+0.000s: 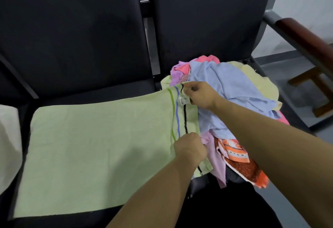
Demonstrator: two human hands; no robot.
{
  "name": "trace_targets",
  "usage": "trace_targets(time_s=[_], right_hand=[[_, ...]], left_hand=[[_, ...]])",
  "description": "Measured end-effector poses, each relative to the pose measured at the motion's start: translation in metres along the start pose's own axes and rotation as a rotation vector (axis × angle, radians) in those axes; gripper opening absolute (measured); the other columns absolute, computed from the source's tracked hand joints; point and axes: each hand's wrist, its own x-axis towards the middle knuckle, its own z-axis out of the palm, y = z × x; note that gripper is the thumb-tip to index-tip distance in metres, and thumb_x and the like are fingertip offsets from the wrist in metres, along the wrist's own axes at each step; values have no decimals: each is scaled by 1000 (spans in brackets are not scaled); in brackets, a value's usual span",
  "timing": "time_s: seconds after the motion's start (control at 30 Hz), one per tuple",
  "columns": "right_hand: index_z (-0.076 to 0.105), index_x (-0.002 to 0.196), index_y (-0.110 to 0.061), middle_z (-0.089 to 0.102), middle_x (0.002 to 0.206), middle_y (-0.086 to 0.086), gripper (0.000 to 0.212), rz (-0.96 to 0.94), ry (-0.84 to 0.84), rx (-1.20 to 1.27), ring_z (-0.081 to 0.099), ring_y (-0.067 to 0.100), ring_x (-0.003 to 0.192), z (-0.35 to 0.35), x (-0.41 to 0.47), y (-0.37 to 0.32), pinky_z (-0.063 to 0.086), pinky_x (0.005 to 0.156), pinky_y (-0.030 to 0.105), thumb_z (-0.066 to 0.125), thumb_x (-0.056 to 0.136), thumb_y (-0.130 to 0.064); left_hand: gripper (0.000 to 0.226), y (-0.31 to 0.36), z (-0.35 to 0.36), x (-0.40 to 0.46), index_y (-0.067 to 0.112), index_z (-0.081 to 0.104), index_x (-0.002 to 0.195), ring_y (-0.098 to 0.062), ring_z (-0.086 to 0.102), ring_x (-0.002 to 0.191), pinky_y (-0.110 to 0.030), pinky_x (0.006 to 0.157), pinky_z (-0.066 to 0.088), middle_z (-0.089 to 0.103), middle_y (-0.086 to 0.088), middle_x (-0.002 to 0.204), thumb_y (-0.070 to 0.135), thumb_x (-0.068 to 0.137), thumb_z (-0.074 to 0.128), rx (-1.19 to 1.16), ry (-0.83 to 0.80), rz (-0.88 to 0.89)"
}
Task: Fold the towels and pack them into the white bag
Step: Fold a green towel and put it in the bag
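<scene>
Two hands (191, 148) (200, 95) gripping one green towel (93, 137)

Matt terry-cloth green towel (93, 137), smooth black leatherette seat (72, 38), glossy wooden armrest (306, 36)

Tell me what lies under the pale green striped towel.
The pale green striped towel lies spread on the black padded seat. Its right end, gripped by the left hand and right hand, overlaps the pile of coloured towels. Anything else beneath is covered.

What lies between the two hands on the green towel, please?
In the head view, between the left hand and right hand runs the green towel's striped end.
</scene>
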Motion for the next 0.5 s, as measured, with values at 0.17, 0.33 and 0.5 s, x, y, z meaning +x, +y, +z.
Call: trace_targets(time_s=[0.17, 0.33, 0.5], right_hand=[[70, 115, -7, 66, 89, 5, 28, 9, 78, 170, 56, 14, 71, 2, 1, 5, 55, 84, 42, 55, 100, -25], [62, 130, -16, 63, 99, -8, 43, -52, 174, 125, 59, 3, 78, 2, -5, 0, 48, 84, 24, 72, 92, -33], [51, 144, -12, 58, 137, 3, 66, -106, 316, 64, 59, 16, 116, -9, -7, -16, 39, 94, 19, 79, 86, -26]], left_hand=[[31, -25, -6, 0, 0, 58, 89, -42, 61, 99, -33, 71, 36, 65, -23, 101, 26, 97, 43, -367, -140, -38], [42, -45, -16, -12, 18, 32, 65, -20, 36, 63, -34, 64, 30, 32, -3, 60, 22, 104, 45, -723, 21, 48], [46, -46, -27, -26, 20, 37, 66, -9, 35, 60, -29, 61, 31, 36, 10, 61, 41, 105, 51, -1005, 9, 163]])
